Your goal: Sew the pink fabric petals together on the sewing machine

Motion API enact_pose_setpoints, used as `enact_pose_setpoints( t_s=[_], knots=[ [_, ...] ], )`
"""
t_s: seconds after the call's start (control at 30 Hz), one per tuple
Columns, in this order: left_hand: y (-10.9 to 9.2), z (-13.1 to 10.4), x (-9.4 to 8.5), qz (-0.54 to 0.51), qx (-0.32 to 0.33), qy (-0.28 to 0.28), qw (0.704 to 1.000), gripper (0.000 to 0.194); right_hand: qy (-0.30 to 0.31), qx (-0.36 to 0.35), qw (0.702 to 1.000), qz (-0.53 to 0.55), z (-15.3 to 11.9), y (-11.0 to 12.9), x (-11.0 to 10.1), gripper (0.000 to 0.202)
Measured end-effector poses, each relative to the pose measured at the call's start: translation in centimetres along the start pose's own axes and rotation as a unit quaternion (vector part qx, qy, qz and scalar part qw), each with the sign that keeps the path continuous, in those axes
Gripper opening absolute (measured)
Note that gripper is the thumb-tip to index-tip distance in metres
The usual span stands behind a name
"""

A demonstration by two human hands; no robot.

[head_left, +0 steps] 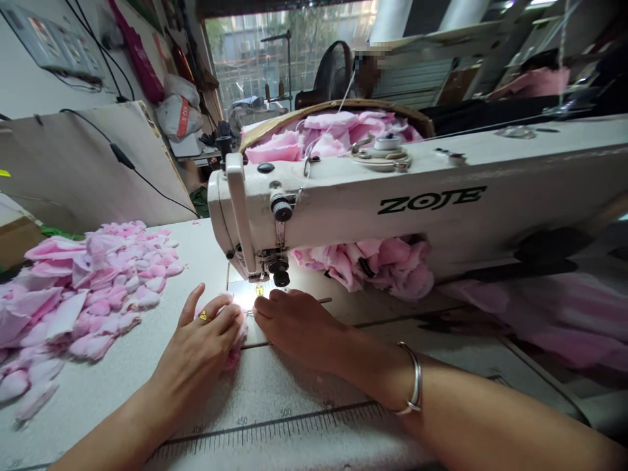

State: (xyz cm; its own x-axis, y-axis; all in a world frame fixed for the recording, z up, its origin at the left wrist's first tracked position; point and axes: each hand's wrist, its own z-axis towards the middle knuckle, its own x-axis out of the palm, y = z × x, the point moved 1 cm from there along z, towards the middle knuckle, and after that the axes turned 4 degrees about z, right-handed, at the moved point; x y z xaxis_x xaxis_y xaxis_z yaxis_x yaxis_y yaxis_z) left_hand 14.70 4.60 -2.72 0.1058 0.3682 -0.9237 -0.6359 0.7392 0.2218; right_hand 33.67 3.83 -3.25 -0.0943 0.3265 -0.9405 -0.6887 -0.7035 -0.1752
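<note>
Beside the needle area of a white sewing machine (333,196), my left hand (203,340) lies over a small pink fabric piece (238,343). Its thumb is spread away and its fingers stretch flat on the cloth. A gold-coloured ring shows on one finger. My right hand (294,327) is closed close to the lit needle plate (249,294), its fingertips curled down. A thin dark rod (324,301) sticks out behind this hand; whether the hand holds it is hidden. Glare and my fingers cover the spot under the presser foot.
A heap of pink fabric pieces (112,281) lies on the table's left. More pink fabric (367,265) is bunched beneath the machine arm, and some fills a round container (275,124) behind. A printed ruler (265,425) runs along the front. A person in pink (540,82) sits far right.
</note>
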Motion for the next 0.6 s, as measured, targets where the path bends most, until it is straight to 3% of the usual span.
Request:
enact_pose_setpoints(
  t_s=[0.2,0.43,0.6],
  knots=[
    [1.0,-0.3,-0.2,-0.106,0.009,0.04,0.994,0.023,0.034,0.014,0.998,0.042,0.0,-0.4,-0.1,0.013],
    [0.6,1.2,0.9,-0.071,0.027,0.05,0.996,0.037,0.047,0.095,0.993,0.057,-0.7,-1.7,0.2,0.014],
    [1.0,2.2,2.2,-0.051,0.028,0.015,0.998,0.04,0.041,0.142,0.989,0.016,-0.7,-1.8,0.6,0.015]
  ],
)
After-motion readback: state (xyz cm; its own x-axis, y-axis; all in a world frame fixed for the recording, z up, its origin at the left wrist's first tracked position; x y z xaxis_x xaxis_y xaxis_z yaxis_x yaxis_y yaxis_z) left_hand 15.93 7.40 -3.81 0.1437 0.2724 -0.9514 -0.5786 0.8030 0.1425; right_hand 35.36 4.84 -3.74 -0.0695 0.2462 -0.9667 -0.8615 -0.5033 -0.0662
